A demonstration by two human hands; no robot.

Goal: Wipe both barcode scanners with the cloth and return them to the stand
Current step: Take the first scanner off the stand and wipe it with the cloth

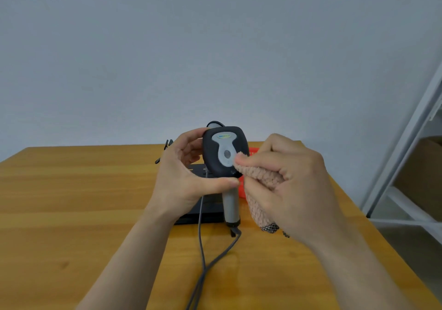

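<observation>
scanner (223,152) with a dark head and grey handle is held up over the black stand (212,211). left hand (181,180) curls round its head, thumb underneath. right hand (294,185) pinches a pink cloth (260,176) and presses it on the scanner's face. grey cable (202,250) hangs from the handle, on the stand's near side.

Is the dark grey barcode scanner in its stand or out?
Out: the left hand holds the dark grey barcode scanner above the black stand.
</observation>
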